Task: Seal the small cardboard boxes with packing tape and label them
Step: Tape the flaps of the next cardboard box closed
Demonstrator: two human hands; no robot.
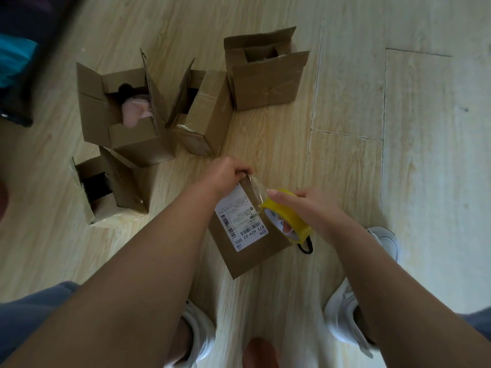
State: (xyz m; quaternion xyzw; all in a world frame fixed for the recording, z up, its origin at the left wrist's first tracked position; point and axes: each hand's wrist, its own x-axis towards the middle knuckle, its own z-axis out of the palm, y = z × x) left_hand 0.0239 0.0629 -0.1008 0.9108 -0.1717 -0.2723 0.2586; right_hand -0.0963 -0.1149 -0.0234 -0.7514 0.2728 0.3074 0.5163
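Head view: at centre frame, the left grip is curled tight on the upper corner of a small cardboard box that bears a white shipping label and stands on the wooden floor. The right grip holds a yellow packing tape roll against the box's right edge, with a clear tape strip stretched up to that corner. Four open boxes stand across the upper left.

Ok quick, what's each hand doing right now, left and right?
Left hand: closed, gripping the far end of the labelled box.
Right hand: closed, holding the yellow tape roll.
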